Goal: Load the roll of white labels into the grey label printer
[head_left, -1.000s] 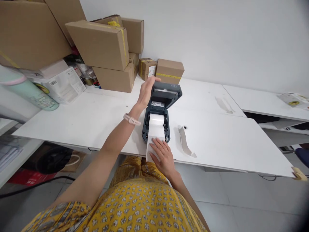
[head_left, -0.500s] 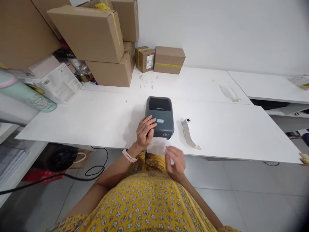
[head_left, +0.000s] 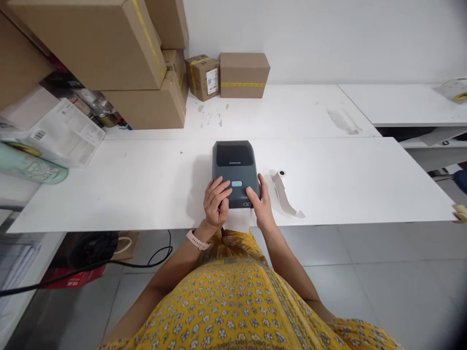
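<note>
A dark grey label printer (head_left: 236,171) with a pale blue button stands on the white table, close to its front edge. My left hand (head_left: 216,203) holds its left front side, fingers bent over the top. My right hand (head_left: 261,201) grips the right side, its thumb on top near the front corner and its fingers down the side. From the front of the printer a strip of white paper (head_left: 238,221) hangs toward me, over the table edge. To the right of my right hand lies a curled paper strip (head_left: 283,197) with a small dark-centred roll at its far end.
Cardboard boxes (head_left: 146,104) are stacked at the back left, with two smaller taped boxes (head_left: 244,73) beside them. A mint green bottle (head_left: 40,165) and a white package (head_left: 69,131) lie at the left. Below the table a black cable (head_left: 120,263) runs across.
My right hand has left the paper strip's edge and moved up onto the printer's right side. My left hand stays on the printer. The view has shifted a little.
</note>
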A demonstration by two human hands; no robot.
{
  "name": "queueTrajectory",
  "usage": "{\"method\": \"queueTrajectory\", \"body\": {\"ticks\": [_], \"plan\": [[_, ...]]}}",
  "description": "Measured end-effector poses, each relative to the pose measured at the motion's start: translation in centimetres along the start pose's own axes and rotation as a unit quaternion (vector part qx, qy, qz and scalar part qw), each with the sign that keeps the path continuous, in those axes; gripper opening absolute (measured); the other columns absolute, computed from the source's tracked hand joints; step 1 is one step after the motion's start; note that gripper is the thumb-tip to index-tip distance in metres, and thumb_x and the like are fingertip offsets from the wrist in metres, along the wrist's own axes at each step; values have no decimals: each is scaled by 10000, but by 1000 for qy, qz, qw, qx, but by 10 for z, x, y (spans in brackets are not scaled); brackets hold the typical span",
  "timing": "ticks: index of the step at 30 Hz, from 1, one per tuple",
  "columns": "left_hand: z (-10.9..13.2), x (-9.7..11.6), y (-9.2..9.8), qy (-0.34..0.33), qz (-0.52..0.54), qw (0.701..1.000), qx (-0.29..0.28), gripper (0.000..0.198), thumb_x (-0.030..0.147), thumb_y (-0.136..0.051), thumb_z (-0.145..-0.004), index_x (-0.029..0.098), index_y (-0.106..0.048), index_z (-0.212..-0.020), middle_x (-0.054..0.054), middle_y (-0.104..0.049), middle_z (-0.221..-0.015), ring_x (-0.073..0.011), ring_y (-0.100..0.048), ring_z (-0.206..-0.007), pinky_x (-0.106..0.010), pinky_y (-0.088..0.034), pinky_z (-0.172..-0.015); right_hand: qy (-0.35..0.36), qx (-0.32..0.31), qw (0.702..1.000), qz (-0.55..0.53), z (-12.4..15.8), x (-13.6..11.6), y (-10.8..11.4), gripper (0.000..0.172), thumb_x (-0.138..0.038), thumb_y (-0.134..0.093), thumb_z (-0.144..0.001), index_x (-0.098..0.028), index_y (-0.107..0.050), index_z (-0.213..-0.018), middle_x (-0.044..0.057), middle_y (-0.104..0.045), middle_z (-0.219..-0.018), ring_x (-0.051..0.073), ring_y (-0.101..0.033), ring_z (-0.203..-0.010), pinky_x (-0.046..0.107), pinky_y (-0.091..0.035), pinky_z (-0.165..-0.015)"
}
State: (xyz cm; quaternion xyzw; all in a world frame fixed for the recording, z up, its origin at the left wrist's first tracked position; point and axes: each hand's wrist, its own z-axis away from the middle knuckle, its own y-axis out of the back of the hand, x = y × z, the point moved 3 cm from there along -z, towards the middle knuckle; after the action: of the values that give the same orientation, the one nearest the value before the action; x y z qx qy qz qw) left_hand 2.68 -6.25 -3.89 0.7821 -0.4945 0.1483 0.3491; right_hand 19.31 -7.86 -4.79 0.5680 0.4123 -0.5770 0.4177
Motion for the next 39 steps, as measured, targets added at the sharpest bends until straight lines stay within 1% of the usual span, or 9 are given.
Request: {"method": "queueTrajectory", "body": {"ticks": [11,15,17,19,22,26,33,36,39], "plan": [[-2,4,0,4,27,1000,12,295,363,-408,-1007,253,-675,-1072,-70,-733,-1201,-247,-573,-1358,-558,-407,-1177,30,12,999,18,-1,1,-1,830,-550,-603,-918,-251,-236,-1600,193,-499,-1521,324,-559,-1349,556,-496,-1097],[22,16,31,138,54,985,88,215,371,-504,-978,243,-619,-1108,-102,-664,-1259,-238,-607,-1258,-471,-504,-1053,18,18,1000,14,-1,2,0,836,-574,-611,-904,-252,-261,-1591,185,-488,-1534,321,-548,-1365,551,-483,-1114],[43,20,43,266,68,956,108,227,437,-566,-944,239,-607,-1046,-77,-664,-1108,-199,-647,-1031,-359,-552,-860,17,18,1000,18,-2,3,0,843,-594,-606,-898,-242,-270,-1587,184,-472,-1550,318,-529,-1386,545,-469,-1129],[60,24,40,398,143,906,-18,262,494,-610,-906,235,-619,-943,-17,-639,-879,-145,-602,-757,-279,-507,-664,23,14,999,25,-2,3,-1,843,-607,-588,-905,-234,-265,-1588,183,-460,-1562,317,-513,-1402,540,-463,-1136],[70,37,28,525,275,784,-185,322,527,-704,-813,213,-643,-840,27,-583,-713,-93,-456,-549,-238,-378,-498,26,10,999,23,-2,2,-1,854,-614,-589,-902,-224,-262,-1588,186,-461,-1562,318,-510,-1406,535,-458,-1139],[56,50,24,576,352,714,-185,353,489,-800,-711,186,-706,-866,21,-609,-706,-70,-417,-517,-229,-310,-463,15,11,1000,0,-2,2,-1,878,-617,-626,-875,-208,-282,-1571,196,-477,-1547,319,-536,-1380,538,-450,-1144],[59,46,24,578,342,718,-182,399,476,-826,-678,155,-708,-884,-5,-644,-735,-80,-455,-543,-236,-324,-492,19,18,1000,-15,-1,0,-1,829,-593,-661,-863,-223,-361,-1541,162,-462,-1571,307,-505,-1407,518,-425,-1170],[57,34,29,529,284,785,-151,320,452,-770,-757,172,-668,-873,6,-624,-741,-104,-504,-609,-248,-393,-565,54,24,998,25,3,-10,-2,746,-562,-598,-920,-251,-353,-1552,144,-454,-1580,307,-480,-1428,536,-416,-1168],[42,23,42,440,176,881,-15,213,393,-667,-865,208,-631,-963,-18,-655,-920,-144,-601,-817,-275,-482,-735,189,56,962,191,9,-30,-3,521,-467,-532,-979,-317,-478,-1475,72,-346,-1659,319,-311,-1533,592,-293,-1226]]}}
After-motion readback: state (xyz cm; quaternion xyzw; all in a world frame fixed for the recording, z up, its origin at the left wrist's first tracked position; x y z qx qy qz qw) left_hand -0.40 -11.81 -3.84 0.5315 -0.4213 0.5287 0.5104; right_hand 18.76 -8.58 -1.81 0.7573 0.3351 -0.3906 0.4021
